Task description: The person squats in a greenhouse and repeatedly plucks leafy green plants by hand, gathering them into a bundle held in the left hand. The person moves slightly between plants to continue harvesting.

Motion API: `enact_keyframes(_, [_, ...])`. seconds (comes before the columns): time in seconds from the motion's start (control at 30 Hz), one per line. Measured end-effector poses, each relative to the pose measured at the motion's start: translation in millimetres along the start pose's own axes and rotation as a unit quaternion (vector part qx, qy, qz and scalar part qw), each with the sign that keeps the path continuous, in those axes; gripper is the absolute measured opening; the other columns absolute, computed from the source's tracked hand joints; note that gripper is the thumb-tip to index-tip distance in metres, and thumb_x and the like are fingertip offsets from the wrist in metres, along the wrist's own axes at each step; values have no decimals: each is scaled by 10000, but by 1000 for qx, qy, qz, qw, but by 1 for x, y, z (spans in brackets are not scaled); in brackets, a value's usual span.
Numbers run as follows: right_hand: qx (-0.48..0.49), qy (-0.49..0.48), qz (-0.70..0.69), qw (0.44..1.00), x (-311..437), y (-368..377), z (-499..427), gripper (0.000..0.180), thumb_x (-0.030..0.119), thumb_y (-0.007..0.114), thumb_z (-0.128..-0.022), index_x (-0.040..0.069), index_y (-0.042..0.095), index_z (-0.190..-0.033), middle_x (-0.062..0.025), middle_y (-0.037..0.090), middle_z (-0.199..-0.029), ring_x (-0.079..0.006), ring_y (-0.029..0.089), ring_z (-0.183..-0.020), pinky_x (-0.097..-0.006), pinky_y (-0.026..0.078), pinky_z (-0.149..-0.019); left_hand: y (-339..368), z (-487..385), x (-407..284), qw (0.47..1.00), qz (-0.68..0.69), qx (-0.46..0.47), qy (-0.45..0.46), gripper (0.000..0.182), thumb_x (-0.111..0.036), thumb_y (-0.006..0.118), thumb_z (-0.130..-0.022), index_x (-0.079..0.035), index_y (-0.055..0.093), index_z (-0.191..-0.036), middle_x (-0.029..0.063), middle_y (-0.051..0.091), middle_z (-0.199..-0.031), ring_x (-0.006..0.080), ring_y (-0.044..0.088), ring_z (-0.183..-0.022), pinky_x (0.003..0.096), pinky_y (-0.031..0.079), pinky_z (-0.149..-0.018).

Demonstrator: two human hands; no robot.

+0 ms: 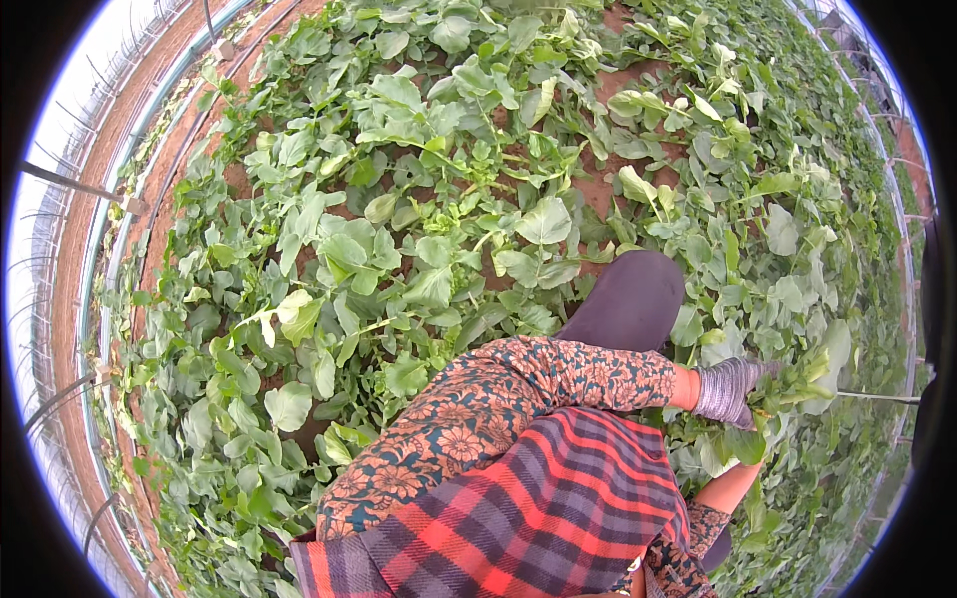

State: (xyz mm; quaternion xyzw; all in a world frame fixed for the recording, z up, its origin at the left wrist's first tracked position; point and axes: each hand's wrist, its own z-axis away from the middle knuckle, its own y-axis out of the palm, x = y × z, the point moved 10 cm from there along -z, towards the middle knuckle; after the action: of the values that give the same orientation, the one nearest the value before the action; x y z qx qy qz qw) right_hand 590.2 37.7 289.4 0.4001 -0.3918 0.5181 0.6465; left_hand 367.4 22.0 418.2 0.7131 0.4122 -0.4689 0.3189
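Observation:
My left hand (729, 390), in a grey knitted glove, reaches across to the right and grips a bunch of leafy green stems (796, 389). A few yellowish bits show among the stems beside the glove. From the lower right my right forearm (729, 486) comes up under the same foliage; the right hand itself is hidden behind leaves. Broad-leaved green plants (448, 224) with pale stalks grow thickly before me. Some leaves lie turned over, showing lighter undersides.
A dark-covered knee (628, 299) juts out among the plants. Reddish soil (598, 187) shows in gaps. Along the left run a blue-green pipe (134, 138), a dark hose (161, 194) and a bare soil strip, beside the greenhouse's plastic wall (45, 179). A thin rod (878, 397) stands out at right.

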Motion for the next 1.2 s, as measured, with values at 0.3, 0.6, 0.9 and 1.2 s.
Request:
enact_keyframes(0.3, [64, -26, 103, 992, 37, 17, -10, 685, 462, 597, -930, 77, 367, -1447, -119, 561, -1264, -189, 584, -1024, -344, 478, -877, -147, 94, -151, 691, -668, 33, 273, 540, -297, 597, -837, -223, 475, -1358, 101, 593, -1107, 256, 587, -1055, 467, 426, -1006])
enact_keyframes(0.6, [109, 79, 229, 964, -29, 68, -33, 517, 352, 622, -945, 60, 462, -1341, -68, 632, -997, -110, 617, -772, -229, 498, -634, -552, 382, -556, 93, -760, -594, -249, 855, -578, 671, -813, -191, 336, -1498, 197, 278, -1556, 376, 296, -1422, 524, 251, -1154])
enact_keyframes(0.9, [231, -70, 229, 943, -7, 214, 25, 471, 237, 597, -967, -1, 453, -1348, -96, 617, -1034, -132, 615, -809, -263, 500, -733, -356, 178, -87, 803, -480, -263, -236, 539, -307, 716, -836, -90, 566, -1306, 167, 640, -1177, 274, 667, -1013, 369, 524, -893])
enact_keyframes(1.2, [-5, -156, -143, 977, 76, 159, 22, 656, 507, 510, -966, 66, 368, -1431, -153, 604, -1136, -147, 606, -822, -278, 508, -747, -19, 50, -26, 926, -360, 100, -55, 556, -498, 691, -803, -53, 607, -1126, 149, 626, -1032, 345, 626, -960, 447, 507, -808])
